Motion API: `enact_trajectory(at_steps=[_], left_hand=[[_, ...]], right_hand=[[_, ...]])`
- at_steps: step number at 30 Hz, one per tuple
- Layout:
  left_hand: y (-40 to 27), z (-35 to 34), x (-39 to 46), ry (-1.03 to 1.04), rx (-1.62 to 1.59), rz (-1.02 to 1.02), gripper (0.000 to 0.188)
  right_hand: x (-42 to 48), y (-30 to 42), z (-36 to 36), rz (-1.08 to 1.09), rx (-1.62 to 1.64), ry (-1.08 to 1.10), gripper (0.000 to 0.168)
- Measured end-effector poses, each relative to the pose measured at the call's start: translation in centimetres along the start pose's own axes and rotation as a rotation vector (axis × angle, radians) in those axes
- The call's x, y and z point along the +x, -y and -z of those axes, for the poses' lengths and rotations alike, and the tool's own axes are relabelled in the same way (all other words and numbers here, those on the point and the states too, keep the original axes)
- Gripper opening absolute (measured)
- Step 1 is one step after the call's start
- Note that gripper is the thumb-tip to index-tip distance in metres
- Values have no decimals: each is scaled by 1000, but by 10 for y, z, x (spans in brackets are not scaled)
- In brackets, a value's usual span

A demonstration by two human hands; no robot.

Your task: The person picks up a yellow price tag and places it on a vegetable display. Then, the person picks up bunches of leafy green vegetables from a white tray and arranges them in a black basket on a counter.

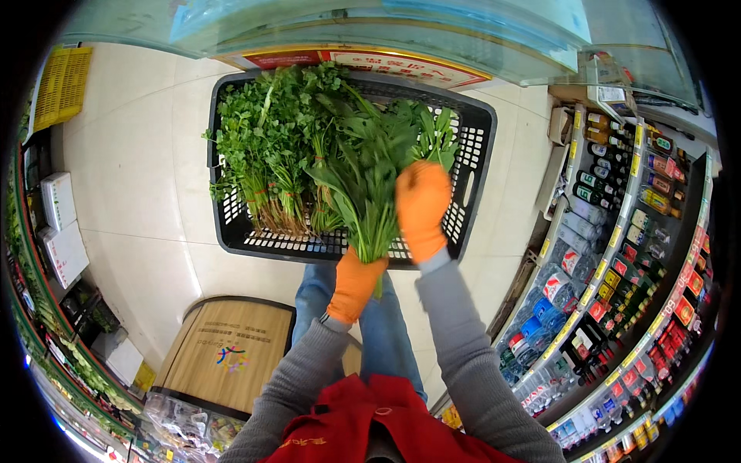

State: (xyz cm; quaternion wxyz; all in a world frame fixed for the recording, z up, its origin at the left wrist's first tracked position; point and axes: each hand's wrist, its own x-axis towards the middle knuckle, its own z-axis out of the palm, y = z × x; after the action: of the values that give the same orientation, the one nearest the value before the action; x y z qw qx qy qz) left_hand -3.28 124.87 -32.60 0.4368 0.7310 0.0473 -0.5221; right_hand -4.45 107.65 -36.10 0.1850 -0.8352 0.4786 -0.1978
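My left hand (356, 283), in an orange glove, grips the stem ends of a bunch of broad-leaved greens (370, 214) at the near rim of a black plastic basket (255, 246). The leaves spread away from me over the basket. To the right of the bunch is my right hand (425, 208), also gloved in orange, its fingers curled and slightly blurred. Whether it pinches a leaf is hidden. Bunches of coriander-like herb (260, 133) with roots fill the basket's left side. More leafy greens (437, 136) lie behind my right hand.
Bottle shelves (602, 254) line the right side, produce shelves (63, 341) the left. A glass counter (405, 29) stands beyond the basket. A wood-patterned box or stool (231, 347) is near my left leg. White boxes (61, 228) and a yellow crate (61, 87) are at left.
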Motion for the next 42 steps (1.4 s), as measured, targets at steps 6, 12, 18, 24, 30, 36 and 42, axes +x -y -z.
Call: enact_trajectory(at_steps=[6, 12, 18, 24, 30, 36, 42], left_hand=[[51, 0, -16, 128, -192, 84, 33], [41, 5, -12, 79, -132, 47, 32], [15, 0, -5, 161, -174, 84, 32], [26, 3, -20, 267, -66, 81, 29], [40, 11, -24, 22, 157, -52, 21], [44, 10, -28, 12, 125, -112, 24], [32, 2, -25, 37, 192, -158, 26]], right_hand=[[63, -71, 30, -330, -182, 542, 31], [-3, -66, 24, -435, 614, 806, 34], [-17, -87, -7, 320, -75, 431, 26], [47, -106, 0, -536, 622, 279, 49], [51, -70, 58, -721, 885, 779, 59], [30, -51, 45, 421, -111, 397, 12], [19, -92, 1, 179, -260, 83, 8]])
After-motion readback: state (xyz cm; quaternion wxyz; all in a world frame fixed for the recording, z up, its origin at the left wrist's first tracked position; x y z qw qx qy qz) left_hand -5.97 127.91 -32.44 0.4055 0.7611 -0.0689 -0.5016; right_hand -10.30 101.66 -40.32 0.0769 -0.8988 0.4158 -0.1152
